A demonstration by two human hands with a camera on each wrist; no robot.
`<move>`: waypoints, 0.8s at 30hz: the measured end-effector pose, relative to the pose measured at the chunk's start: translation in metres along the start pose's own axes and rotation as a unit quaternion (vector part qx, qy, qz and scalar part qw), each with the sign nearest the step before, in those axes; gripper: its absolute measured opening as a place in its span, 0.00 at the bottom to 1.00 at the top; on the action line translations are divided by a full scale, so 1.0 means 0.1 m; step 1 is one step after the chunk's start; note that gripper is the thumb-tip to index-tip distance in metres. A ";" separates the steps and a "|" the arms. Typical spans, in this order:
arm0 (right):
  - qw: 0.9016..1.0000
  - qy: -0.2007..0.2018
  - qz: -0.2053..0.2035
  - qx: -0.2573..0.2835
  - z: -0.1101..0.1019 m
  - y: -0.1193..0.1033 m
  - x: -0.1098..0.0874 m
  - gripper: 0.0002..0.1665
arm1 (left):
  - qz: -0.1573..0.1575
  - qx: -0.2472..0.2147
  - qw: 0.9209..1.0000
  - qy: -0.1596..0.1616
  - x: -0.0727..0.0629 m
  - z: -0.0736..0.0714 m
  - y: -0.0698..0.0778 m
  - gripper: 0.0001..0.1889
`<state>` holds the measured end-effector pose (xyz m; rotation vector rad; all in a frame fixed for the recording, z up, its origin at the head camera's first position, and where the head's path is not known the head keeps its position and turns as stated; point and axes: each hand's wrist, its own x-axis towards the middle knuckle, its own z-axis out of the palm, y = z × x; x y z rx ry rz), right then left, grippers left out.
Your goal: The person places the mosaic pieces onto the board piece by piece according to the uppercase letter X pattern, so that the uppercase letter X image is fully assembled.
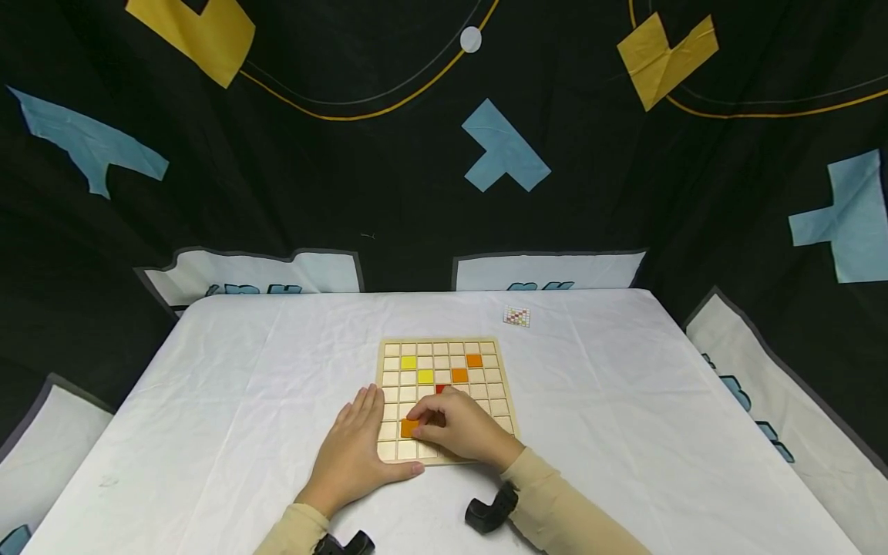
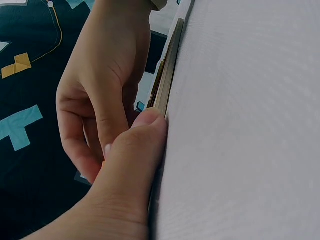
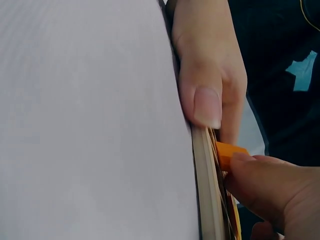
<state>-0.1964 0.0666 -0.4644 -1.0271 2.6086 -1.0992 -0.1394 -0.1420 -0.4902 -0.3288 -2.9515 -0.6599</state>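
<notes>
A square wooden grid board lies on the white-covered table. My left hand rests along its left side with fingers straight, the thumb touching the near edge. Between thumb and fingertips, my right hand pinches an orange tile over the lower left of the grid. The right wrist view shows this orange tile tilted at the board's surface. Farther up the board sit two yellow tiles, two orange tiles and a red tile, which the right hand partly covers.
A small card with a coloured grid pattern lies near the table's far edge, right of the board. Black wrist mounts sit at both wrists. Behind the table hangs a dark curtain with blue and yellow shapes.
</notes>
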 end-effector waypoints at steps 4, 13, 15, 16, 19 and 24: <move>0.999 0.005 -0.012 -0.033 0.04 0.00 0.01 0.09 | 0.002 -0.001 1.000 0.000 0.00 0.00 0.00 0.72; 0.996 0.009 -0.039 -0.083 0.04 0.00 0.01 0.09 | 0.002 0.000 1.000 -0.001 0.00 0.01 0.01 0.72; 0.995 0.007 -0.040 -0.088 0.03 -0.01 0.01 0.09 | 0.001 -0.003 1.000 -0.003 0.00 0.01 0.01 0.72; 0.995 0.006 -0.039 -0.092 0.03 -0.01 0.00 0.09 | 0.000 -0.001 1.000 -0.005 0.00 0.01 0.01 0.72; 0.993 0.000 -0.043 -0.112 0.03 -0.01 0.00 0.08 | -0.001 0.000 1.000 -0.011 -0.01 0.02 0.01 0.72; 0.987 -0.002 -0.060 -0.148 0.02 -0.03 -0.02 0.07 | 0.000 0.005 1.000 -0.012 -0.01 0.02 0.00 0.72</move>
